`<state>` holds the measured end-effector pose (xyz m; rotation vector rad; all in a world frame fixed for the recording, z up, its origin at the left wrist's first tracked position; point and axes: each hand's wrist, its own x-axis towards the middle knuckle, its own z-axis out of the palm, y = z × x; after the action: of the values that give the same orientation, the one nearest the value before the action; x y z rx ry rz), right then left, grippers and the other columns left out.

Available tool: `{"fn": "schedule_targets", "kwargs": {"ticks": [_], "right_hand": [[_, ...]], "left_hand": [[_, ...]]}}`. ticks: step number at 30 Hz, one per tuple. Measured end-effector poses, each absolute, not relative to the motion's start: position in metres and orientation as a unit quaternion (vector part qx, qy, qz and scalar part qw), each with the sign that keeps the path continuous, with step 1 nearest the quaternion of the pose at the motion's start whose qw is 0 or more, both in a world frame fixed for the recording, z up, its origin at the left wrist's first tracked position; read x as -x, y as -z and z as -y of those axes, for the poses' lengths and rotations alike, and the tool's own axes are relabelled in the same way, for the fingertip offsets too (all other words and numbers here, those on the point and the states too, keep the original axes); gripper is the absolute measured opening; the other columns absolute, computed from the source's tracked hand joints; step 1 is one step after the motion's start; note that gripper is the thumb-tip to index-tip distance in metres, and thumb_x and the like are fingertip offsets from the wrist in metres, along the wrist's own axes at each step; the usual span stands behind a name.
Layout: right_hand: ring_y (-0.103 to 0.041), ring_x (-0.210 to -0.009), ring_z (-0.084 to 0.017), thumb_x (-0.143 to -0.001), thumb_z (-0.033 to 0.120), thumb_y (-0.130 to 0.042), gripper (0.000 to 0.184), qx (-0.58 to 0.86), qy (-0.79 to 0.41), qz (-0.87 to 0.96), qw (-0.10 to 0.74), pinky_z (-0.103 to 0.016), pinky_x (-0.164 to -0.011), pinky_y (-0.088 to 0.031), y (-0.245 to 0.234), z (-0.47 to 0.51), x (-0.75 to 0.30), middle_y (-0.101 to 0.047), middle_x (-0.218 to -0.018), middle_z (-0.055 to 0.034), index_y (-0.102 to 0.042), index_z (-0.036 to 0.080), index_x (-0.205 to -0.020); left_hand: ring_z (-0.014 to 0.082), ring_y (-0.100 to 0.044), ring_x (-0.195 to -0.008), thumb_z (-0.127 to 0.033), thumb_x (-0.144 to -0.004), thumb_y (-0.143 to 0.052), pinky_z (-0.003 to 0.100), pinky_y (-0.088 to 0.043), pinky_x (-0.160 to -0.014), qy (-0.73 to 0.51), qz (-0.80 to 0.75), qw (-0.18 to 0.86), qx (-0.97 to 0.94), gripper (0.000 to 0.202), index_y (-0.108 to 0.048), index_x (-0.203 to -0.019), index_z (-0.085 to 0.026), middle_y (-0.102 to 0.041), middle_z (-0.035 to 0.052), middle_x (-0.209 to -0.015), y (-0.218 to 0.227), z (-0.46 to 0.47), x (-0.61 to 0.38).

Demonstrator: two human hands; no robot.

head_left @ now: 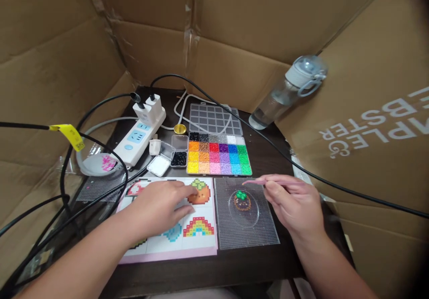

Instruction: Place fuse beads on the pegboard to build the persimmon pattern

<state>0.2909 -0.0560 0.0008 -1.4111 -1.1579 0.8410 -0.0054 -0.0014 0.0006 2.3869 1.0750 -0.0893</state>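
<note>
My left hand [162, 203] rests on a sheet of pixel patterns [197, 213], index finger stretched toward an orange fruit pattern with green leaves [200, 191] and thumb apart. It holds nothing. Pink tweezers [278, 182] are pinched in my right hand [295, 200]. Their tip is over the top of a clear pegboard [264, 232], and a tiny orange-looking speck shows there, too small to name surely. On the pegboard sits a partial bead figure [241, 201], with green leaves above an orange-brown outline. Several patterns on the sheet are partly covered by my left hand.
Behind the sheet stand a sorted bead box [219, 156] with its clear lid [214, 118] raised, and small cases of black beads [178, 158] and white beads [158, 166]. A power strip [137, 138], black cables [67, 174], a water bottle [284, 95] and cardboard walls [234, 62] surround them.
</note>
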Motion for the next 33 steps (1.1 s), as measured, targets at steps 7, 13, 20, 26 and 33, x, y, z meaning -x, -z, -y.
{"fn": "schedule_targets", "kwargs": {"ticks": [7,13,20,26,33], "right_hand": [[-0.052,-0.046,-0.010,-0.074,0.034,-0.082,0.016,0.598,-0.409,0.387,0.570,-0.022,-0.040,-0.036,0.012,0.077,-0.305,-0.077,-0.078,-0.0148,-0.080,0.019,-0.080],[-0.046,-0.042,-0.006,-0.065,0.031,-0.089,0.017,0.577,-0.419,0.329,0.619,-0.019,-0.038,-0.031,0.023,0.086,-0.311,-0.077,-0.076,-0.0165,-0.080,0.019,-0.073],[-0.041,-0.042,-0.004,-0.064,0.031,-0.089,0.019,0.573,-0.444,0.305,0.617,-0.020,-0.040,-0.029,0.028,0.084,-0.312,-0.077,-0.077,-0.0180,-0.080,0.018,-0.073],[-0.041,-0.042,-0.004,-0.062,0.033,-0.090,0.022,0.581,-0.445,0.300,0.612,-0.020,-0.040,-0.027,0.026,0.081,-0.311,-0.076,-0.075,-0.0179,-0.080,0.016,-0.073],[-0.038,-0.041,-0.003,-0.064,0.034,-0.089,0.022,0.577,-0.447,0.308,0.610,-0.021,-0.041,-0.022,0.025,0.080,-0.309,-0.076,-0.078,-0.0205,-0.080,0.016,-0.072]], "left_hand": [[0.0306,-0.070,-0.098,-0.033,-0.092,-0.054,0.043,-0.052,-0.080,0.038,-0.411,0.272,-0.869,0.028,-0.066,-0.115,-0.028,-0.074,0.0051,-0.110,-0.003,0.003,0.006],[0.0308,-0.070,-0.099,-0.034,-0.091,-0.055,0.044,-0.053,-0.082,0.028,-0.414,0.280,-0.866,0.028,-0.066,-0.116,-0.029,-0.073,0.0053,-0.113,0.000,0.001,0.006],[0.0295,-0.070,-0.101,-0.035,-0.092,-0.054,0.042,-0.053,-0.083,0.027,-0.410,0.274,-0.870,0.029,-0.067,-0.117,-0.029,-0.073,0.0060,-0.114,0.000,0.002,0.006],[0.0290,-0.069,-0.101,-0.034,-0.092,-0.054,0.042,-0.053,-0.082,0.028,-0.408,0.269,-0.872,0.029,-0.067,-0.117,-0.029,-0.073,0.0058,-0.114,0.000,0.003,0.006],[0.0284,-0.070,-0.098,-0.035,-0.092,-0.053,0.041,-0.052,-0.081,0.039,-0.406,0.254,-0.877,0.028,-0.067,-0.116,-0.028,-0.074,0.0058,-0.111,-0.001,0.002,0.005]]}}
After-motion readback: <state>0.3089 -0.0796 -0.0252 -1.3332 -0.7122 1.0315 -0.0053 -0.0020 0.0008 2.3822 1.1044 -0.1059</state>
